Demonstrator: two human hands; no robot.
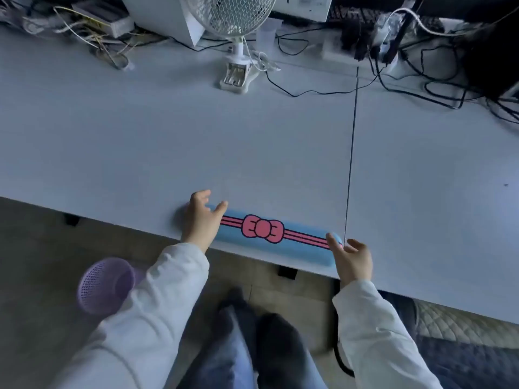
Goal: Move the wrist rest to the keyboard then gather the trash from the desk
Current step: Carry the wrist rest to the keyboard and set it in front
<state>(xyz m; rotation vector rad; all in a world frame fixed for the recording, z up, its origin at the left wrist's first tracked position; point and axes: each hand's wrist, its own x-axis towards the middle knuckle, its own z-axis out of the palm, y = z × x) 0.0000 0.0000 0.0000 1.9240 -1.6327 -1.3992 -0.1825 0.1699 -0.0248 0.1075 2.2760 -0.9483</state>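
Observation:
A long blue wrist rest [295, 248] with a pink bow and stripes lies along the near edge of the grey desk [196, 141]. My left hand [200, 219] sits over its left end with fingers spread. My right hand [352, 258] is at its right end, thumb on top and fingers apart. Neither hand has closed around it. A dark keyboard [362, 12] shows partly at the far right back, blurred among cables. No trash is plainly visible on the desk.
A white clip fan [236, 32] stands at the back centre. Tangled cables and a power strip [345, 51] fill the back right, more wires the back left. A purple mesh bin [105, 284] sits on the floor at left. A seam [352, 136] splits the desk.

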